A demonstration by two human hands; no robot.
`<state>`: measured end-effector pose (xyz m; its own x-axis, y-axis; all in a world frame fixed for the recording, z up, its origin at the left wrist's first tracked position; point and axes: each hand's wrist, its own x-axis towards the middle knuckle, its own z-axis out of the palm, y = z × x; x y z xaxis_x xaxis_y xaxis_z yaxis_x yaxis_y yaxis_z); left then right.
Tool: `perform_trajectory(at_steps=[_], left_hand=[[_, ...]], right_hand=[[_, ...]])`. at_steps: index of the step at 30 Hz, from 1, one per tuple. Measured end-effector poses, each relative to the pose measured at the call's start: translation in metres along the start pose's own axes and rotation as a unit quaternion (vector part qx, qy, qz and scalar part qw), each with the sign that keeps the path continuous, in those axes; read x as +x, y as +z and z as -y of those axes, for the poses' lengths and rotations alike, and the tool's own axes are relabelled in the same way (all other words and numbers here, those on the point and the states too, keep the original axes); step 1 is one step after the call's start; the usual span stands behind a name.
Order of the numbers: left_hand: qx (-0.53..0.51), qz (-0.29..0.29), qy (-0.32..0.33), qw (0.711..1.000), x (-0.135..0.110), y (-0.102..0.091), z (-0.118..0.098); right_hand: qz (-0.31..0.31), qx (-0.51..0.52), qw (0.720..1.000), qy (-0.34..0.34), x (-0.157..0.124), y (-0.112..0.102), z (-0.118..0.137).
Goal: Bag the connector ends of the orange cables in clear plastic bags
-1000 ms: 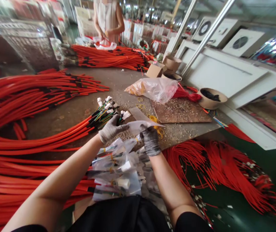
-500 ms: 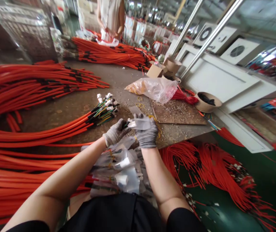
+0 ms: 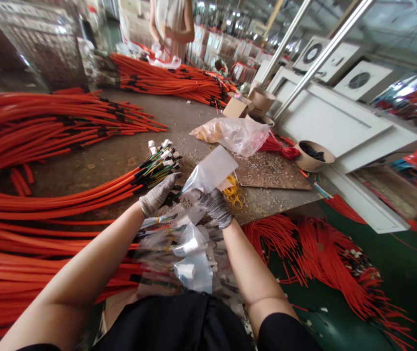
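Plastic bag (image 3: pixel 214 168) above table (image 3: pixel 150 108), near edge pinched by right hand (image 3: pixel 214 204), fingers curled in. Left hand (image 3: pixel 160 195) at bag's left corner, fingers partly bent; blurred there, I can't tell its grip. Co-worker (image 3: pixel 172 29) cut off at top.

Soft light; glare spots far right; edges stretched; basket (image 3: pixel 53 48) blurred.

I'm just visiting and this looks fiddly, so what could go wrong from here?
The translucent plastic bag could slip or crease, as the right-hand grip seems to hold it only near its lower end. The white connectors, bunched just beyond the left-hand grip, might snag on a finger. The yellow bands lie in a loose heap beside the right-hand grip, so a sideways brush could scatter them.
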<state>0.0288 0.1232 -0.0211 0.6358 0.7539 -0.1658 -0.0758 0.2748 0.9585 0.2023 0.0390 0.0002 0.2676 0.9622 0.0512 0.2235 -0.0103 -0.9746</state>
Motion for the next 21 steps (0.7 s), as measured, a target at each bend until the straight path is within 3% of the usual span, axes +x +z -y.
perform_trajectory(at_steps=[3,6,8,10,15,19,21], left_hand=[[0.038,-0.028,0.044,0.998,0.003,0.009,0.0],[0.007,-0.064,0.081,0.995,0.005,0.014,0.002],[0.001,-0.096,0.092,0.991,0.007,0.009,0.004],[0.072,-0.118,0.096,0.986,0.008,-0.003,0.005],[0.254,-0.075,0.052,0.963,0.005,-0.033,0.002],[0.267,-0.045,0.052,0.961,-0.005,-0.023,0.01],[0.267,-0.05,0.046,0.961,-0.01,-0.012,0.019]], right_hand=[[0.024,-0.039,0.999,0.01,0.005,0.003,-0.007],[0.073,-0.034,0.995,0.052,0.014,0.016,-0.018],[0.106,-0.026,0.992,0.07,0.019,0.019,-0.022],[0.106,-0.017,0.991,0.075,0.023,0.018,-0.023],[0.117,0.01,0.993,0.011,0.024,0.02,-0.014],[0.098,0.008,0.995,-0.017,0.028,0.03,-0.016],[0.095,-0.057,0.993,-0.036,0.036,0.017,-0.021]])
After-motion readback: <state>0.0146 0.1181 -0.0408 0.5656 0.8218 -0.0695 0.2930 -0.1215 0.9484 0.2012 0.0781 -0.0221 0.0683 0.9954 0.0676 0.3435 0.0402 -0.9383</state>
